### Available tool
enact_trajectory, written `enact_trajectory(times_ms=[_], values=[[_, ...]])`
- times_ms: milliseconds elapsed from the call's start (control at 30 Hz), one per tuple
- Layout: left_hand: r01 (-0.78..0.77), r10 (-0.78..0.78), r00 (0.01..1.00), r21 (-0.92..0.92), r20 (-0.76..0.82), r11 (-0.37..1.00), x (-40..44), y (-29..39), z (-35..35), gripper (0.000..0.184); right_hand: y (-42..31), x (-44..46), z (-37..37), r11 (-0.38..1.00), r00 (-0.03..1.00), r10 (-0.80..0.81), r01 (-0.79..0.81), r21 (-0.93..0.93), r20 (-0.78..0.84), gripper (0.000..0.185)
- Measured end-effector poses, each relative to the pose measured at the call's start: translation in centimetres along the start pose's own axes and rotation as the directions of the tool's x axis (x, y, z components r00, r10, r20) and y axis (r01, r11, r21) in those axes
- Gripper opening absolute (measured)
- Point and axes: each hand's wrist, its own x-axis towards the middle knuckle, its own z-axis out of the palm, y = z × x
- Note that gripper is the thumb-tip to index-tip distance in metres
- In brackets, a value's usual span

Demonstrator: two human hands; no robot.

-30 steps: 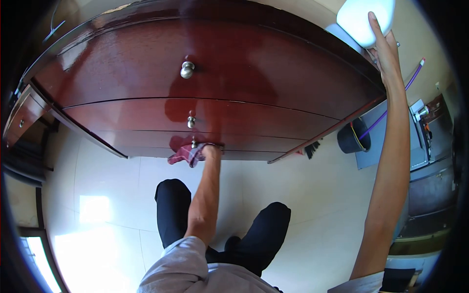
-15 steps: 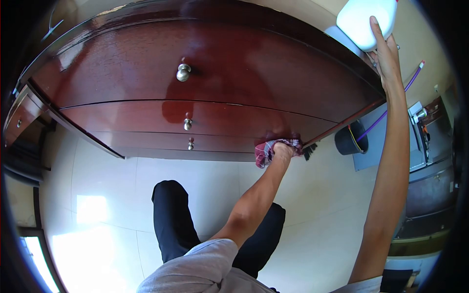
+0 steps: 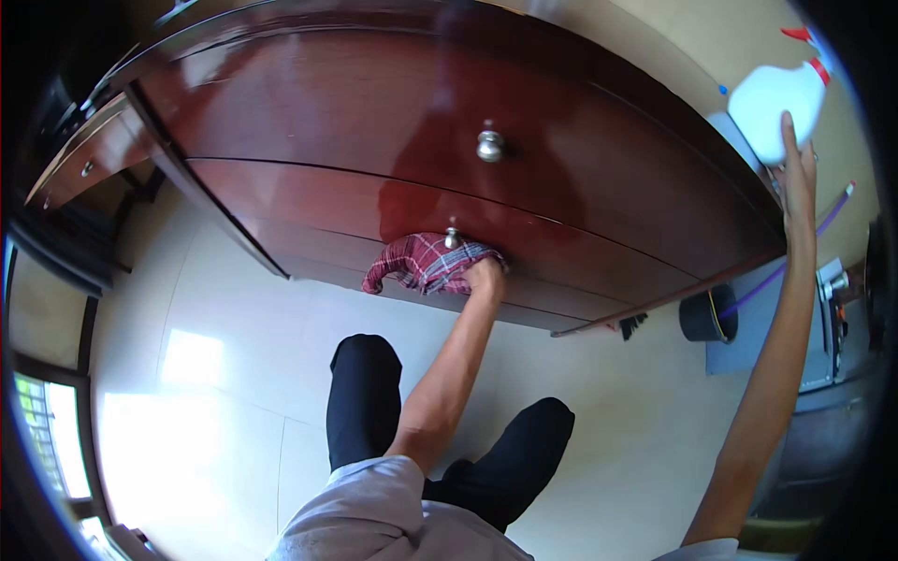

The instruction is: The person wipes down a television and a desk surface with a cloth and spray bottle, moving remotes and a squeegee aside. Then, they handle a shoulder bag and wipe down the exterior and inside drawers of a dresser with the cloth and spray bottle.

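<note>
My left hand (image 3: 484, 275) is closed on a red-and-white plaid cloth (image 3: 426, 262), pressed against the lower drawers of a dark red wooden chest of drawers (image 3: 309, 103). The cloth bunches around a round metal knob (image 3: 453, 237), and part of it trails off to the left. At the chest's top right corner, my right hand (image 3: 798, 182) grips a white spray bottle (image 3: 772, 107) with a red collar. The thumb lies along the bottle's side; the other fingers are mostly hidden. Another metal knob (image 3: 489, 146) sits on the top drawer.
A black bucket (image 3: 703, 318) with a purple-handled tool (image 3: 758, 288) in it stands on the right, near dark brush bristles (image 3: 633, 325). My knees (image 3: 365, 388) are over the pale tiled floor (image 3: 234, 393). A wooden desk drawer (image 3: 94, 164) is on the left.
My left hand has wiped the cloth leftward, from the chest's right edge to the middle knob. The view has turned, so the bottle and right hand appear farther right and lower.
</note>
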Motion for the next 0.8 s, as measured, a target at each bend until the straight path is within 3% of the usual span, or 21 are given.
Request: enact_trajectory(times_ms=[33,67,100,133,167,200,233,267,300,467,667,700,800], values=[[0.006,-0.02,0.985,0.084,0.171,0.996,-0.4,0.6,-2.4,0.052,0.1,0.1,-0.2,0.999,0.999,0.033,-0.033,-0.012,0.004,0.075],[0.105,-0.015,0.865,0.152,-0.501,0.983,2.2,-2.3,-7.0,0.058,0.1,0.2,-0.2,0.999,1.0,0.027,-0.027,-0.023,-0.006,0.076],[0.218,0.049,0.341,0.13,-0.939,0.967,5.4,-4.2,-10.8,0.065,0.2,0.2,-0.2,0.999,1.0,0.024,-0.024,-0.036,-0.015,0.077],[-0.254,-0.109,0.436,-0.239,-0.893,0.937,4.2,3.3,-9.4,0.066,0.5,0.3,-0.4,0.998,0.999,0.022,-0.023,-0.051,-0.024,0.078],[-0.266,-0.099,0.431,-0.23,-0.897,0.936,3.8,5.2,-7.3,0.066,1.1,0.7,-0.9,0.995,0.999,0.034,-0.037,-0.088,-0.025,0.079],[-0.647,0.026,0.678,-0.58,-0.735,0.495,4.7,10.6,-6.5,0.066,1.3,0.8,-0.9,0.996,0.999,0.037,-0.039,-0.085,-0.027,0.079],[-0.576,0.312,0.746,-0.806,-0.588,-0.139,5.7,15.3,-5.3,0.066,1.3,0.9,-0.9,0.996,0.999,0.039,-0.042,-0.082,-0.028,0.079],[-0.088,0.605,0.592,-0.788,-0.533,-0.609,5.4,20.4,-4.3,0.066,1.5,1.0,-1.0,0.996,0.999,0.04,-0.042,-0.081,-0.03,0.079],[0.54,0.742,0.294,-0.535,-0.602,-0.649,5.0,21.5,-1.8,0.067,1.7,1.2,-1.5,0.986,0.994,0.112,-0.112,-0.124,-0.008,0.08],[0.557,0.639,0.221,-0.443,-0.737,-0.703,3.6,32.7,4.8,0.078,2.7,1.8,-2.1,0.985,0.997,0.075,-0.077,-0.157,-0.021,0.082],[0.436,0.644,0.557,-0.474,-0.525,-0.765,2.5,32.0,3.1,0.057,2.9,2.1,-1.9,0.983,0.999,0.024,-0.032,-0.183,-0.043,0.082],[0.445,0.639,0.591,-0.462,-0.492,-0.767,2.4,30.0,0.7,0.068,2.8,2.2,-1.9,0.986,0.999,0.026,-0.032,-0.161,-0.04,0.081],[0.438,0.633,0.572,-0.459,-0.521,-0.773,2.4,25.1,2.0,0.067,3.0,2.1,-2.0,0.994,0.999,0.032,-0.036,-0.102,-0.033,0.08]])
